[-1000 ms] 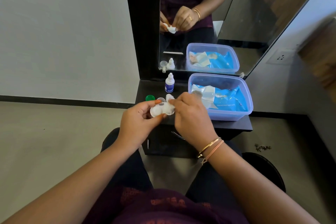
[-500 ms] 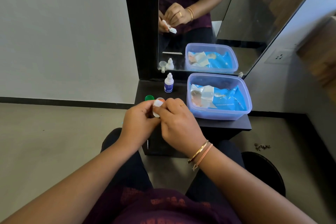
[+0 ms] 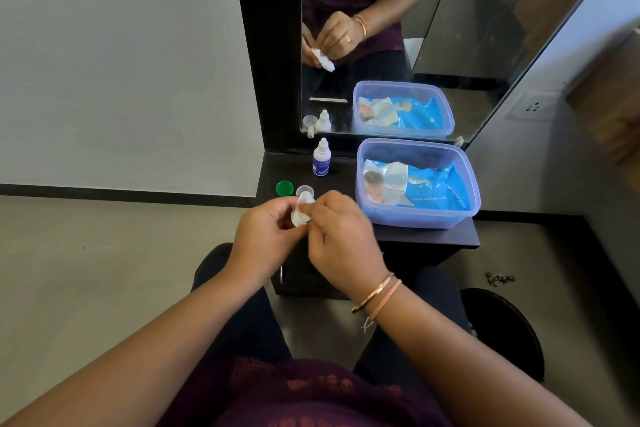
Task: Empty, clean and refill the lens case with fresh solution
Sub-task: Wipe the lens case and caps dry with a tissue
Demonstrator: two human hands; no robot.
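Observation:
My left hand (image 3: 265,236) holds the white lens case (image 3: 300,215) upright in front of the dark shelf (image 3: 429,236). My right hand (image 3: 341,236) pinches the top of the case, perhaps with a bit of white tissue; I cannot tell them apart. A green cap (image 3: 284,188) and a clear cap (image 3: 305,191) lie on the shelf just beyond my hands. The small white solution bottle (image 3: 321,158) with a blue label stands capped behind them, near the mirror.
A translucent blue tub (image 3: 419,218) holding a blue pack of wet wipes (image 3: 415,187) fills the right of the shelf. The mirror (image 3: 381,28) rises behind. A dark round bin (image 3: 502,329) sits on the floor at right.
Both hands have closed in around the case, which turned from lying sideways to upright. My right fingers shifted onto its top.

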